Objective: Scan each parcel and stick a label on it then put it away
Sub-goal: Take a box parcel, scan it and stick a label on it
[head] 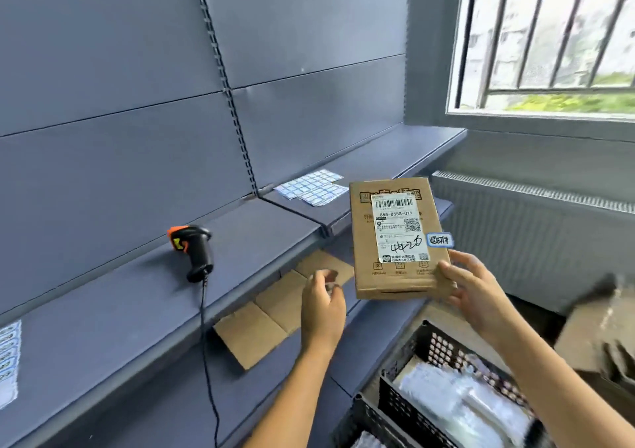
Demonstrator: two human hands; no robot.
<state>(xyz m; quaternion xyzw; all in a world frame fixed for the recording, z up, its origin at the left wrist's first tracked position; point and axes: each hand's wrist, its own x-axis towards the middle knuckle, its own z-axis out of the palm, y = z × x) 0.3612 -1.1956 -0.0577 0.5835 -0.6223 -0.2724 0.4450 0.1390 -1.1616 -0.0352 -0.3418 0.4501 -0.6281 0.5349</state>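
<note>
Crate (388,396): black, beside blue-grey shelf (120,310) (scanner (192,248) on it).
Window (549,35): barred, right.
Right hand (477,296): I see it gripping parcel (400,238).
Left hand (321,306): loosely curled, empty.

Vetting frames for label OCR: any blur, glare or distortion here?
Head view: shipping label on the parcel sharp; left hand slightly motion-blurred; cardboard at lower right smeared; window blown out; shelf edges bow, wide-angle.
</note>
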